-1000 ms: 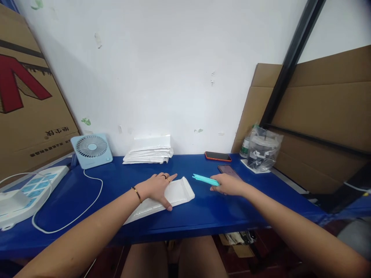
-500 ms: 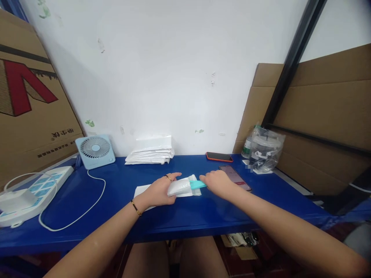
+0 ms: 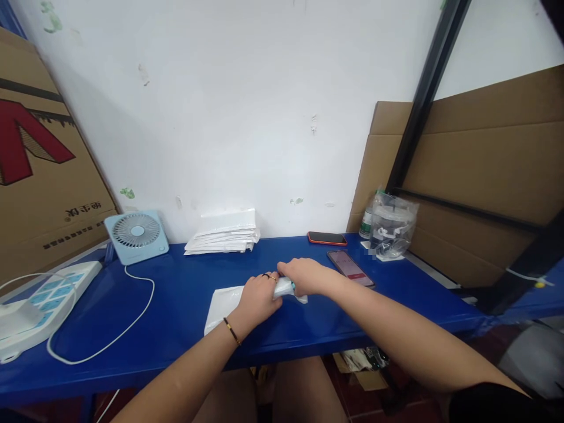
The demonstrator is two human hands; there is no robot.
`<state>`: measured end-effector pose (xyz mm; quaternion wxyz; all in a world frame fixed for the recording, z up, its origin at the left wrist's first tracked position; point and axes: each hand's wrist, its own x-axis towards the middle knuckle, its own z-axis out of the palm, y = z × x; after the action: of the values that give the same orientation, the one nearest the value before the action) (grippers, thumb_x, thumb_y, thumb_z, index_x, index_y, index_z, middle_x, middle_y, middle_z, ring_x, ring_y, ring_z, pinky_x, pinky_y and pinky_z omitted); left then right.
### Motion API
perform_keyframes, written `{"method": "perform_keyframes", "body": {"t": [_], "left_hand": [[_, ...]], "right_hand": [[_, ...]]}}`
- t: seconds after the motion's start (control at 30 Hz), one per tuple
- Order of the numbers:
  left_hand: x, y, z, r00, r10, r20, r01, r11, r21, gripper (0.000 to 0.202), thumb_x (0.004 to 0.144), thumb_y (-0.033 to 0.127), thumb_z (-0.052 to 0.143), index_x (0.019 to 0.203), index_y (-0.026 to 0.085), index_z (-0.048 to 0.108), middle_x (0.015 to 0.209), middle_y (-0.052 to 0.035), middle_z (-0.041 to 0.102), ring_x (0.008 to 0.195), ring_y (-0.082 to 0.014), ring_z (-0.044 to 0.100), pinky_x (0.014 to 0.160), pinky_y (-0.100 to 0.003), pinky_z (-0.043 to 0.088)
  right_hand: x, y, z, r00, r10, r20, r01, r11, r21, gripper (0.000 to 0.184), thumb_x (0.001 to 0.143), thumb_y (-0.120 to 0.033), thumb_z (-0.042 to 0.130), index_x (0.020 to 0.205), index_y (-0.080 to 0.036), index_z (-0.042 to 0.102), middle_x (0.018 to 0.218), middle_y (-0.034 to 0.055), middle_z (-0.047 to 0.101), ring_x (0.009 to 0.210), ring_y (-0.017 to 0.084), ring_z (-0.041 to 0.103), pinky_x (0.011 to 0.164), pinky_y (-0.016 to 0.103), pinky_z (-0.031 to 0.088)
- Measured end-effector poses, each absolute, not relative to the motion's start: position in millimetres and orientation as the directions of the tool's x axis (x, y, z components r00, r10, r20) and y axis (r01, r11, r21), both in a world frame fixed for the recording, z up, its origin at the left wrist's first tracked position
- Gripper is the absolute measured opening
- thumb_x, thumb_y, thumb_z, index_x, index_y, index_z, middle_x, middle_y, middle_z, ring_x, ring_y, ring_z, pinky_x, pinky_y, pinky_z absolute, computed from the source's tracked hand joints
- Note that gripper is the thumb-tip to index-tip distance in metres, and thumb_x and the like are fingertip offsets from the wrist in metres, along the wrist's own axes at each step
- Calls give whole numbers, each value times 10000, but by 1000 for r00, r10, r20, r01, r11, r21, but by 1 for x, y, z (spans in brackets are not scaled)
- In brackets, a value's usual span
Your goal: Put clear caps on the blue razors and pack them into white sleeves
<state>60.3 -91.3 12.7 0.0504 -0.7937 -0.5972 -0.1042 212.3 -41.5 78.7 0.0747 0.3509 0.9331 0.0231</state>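
Observation:
A white padded envelope (image 3: 222, 302) lies flat on the blue table (image 3: 176, 329), its mouth pointing right. My left hand (image 3: 258, 296) grips the envelope's open end. My right hand (image 3: 306, 276) is closed at that mouth, pushing a turquoise stick-like item (image 3: 292, 285) inside. Only a tiny tip of the turquoise item shows between my hands.
A stack of white envelopes (image 3: 224, 232) leans by the wall. A small blue fan (image 3: 136, 234) and a power strip (image 3: 42, 296) with a white cable are at left. Two phones (image 3: 350, 268) (image 3: 326, 238) and a bagged bottle (image 3: 390, 226) sit at right. Cardboard stands on both sides.
My right hand carried the turquoise item left from the table into the envelope's mouth. My left hand lifted and gripped the open end. The item is now almost fully inside.

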Motion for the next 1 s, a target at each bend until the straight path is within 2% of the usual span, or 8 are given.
{"method": "perform_keyframes", "body": {"t": [0.1, 0.2, 0.33, 0.57, 0.67, 0.77, 0.87, 1.0], "left_hand": [[57, -89, 19, 229, 949, 217, 961, -257, 107, 205, 759, 231, 496, 962, 200, 485, 929, -55, 629, 837, -209, 603, 658, -283, 412], [54, -88, 27, 188, 960, 206, 961, -223, 163, 164, 758, 237, 496, 918, 206, 479, 884, -37, 631, 819, -201, 610, 620, -262, 400], [59, -86, 29, 198, 955, 220, 961, -234, 151, 196, 738, 249, 519, 927, 208, 487, 903, -38, 626, 833, -205, 608, 644, -269, 414], [53, -90, 12, 406, 895, 186, 898, -428, 99, 706, 603, 419, 675, 1226, 189, 436, 1195, -116, 536, 1107, -282, 495, 949, -411, 351], [37, -100, 10, 432, 884, 181, 880, -457, 132, 885, 578, 509, 693, 1336, 237, 327, 1337, -109, 431, 1252, -299, 357, 1058, -498, 201], [22, -113, 10, 431, 888, 156, 878, -453, 151, 688, 716, 368, 619, 1336, 302, 328, 1387, -70, 391, 1283, -256, 332, 1072, -526, 162], [7, -124, 6, 411, 898, 160, 886, -434, 160, 469, 811, 151, 444, 1236, 349, 452, 1335, -11, 466, 1246, -198, 393, 1079, -525, 156], [-9, -142, -4, 338, 912, 230, 895, -387, 220, 568, 759, -9, 314, 1180, 311, 520, 1263, 0, 539, 1208, -163, 440, 1084, -479, 197]], "right_hand": [[231, -38, 84, -775, 631, -38, 629, 763, -148, 560, 586, -264, 719, 1105, -208, 516, 994, 73, 617, 883, 248, 603, 686, 300, 458], [249, -38, 80, -767, 606, 211, 450, 742, -496, 648, 666, -462, 681, 1232, -233, 464, 1227, 74, 515, 1103, 232, 509, 857, 304, 437], [235, -46, 50, -424, 840, 340, 373, 503, -779, 548, 926, -518, 152, 1329, -235, 390, 1396, 56, 387, 1281, 176, 358, 1044, 340, 303], [209, -53, 11, -565, 816, 119, 412, 404, -817, 582, 924, -504, 206, 1416, -199, 271, 1497, 54, 204, 1386, 176, 110, 1129, 406, 53], [233, -42, 9, -561, 805, 191, 434, 483, -761, 474, 894, -305, 374, 1360, -220, 385, 1473, 55, 274, 1367, 176, 189, 1117, 384, 145], [255, -35, 6, -672, 726, 149, 472, 575, -668, 460, 747, -63, 428, 1142, -217, 607, 1277, 56, 533, 1186, 193, 467, 1006, 357, 347], [267, -50, 5, -726, 683, 80, 473, 581, -663, 412, 679, -11, 430, 972, -168, 674, 989, 49, 663, 873, 168, 608, 799, 287, 464], [271, -89, 10, -847, 529, 45, 326, 585, -743, 325, 718, -50, 491, 961, -169, 670, 930, 40, 662, 780, 142, 608, 709, 237, 468]]}}
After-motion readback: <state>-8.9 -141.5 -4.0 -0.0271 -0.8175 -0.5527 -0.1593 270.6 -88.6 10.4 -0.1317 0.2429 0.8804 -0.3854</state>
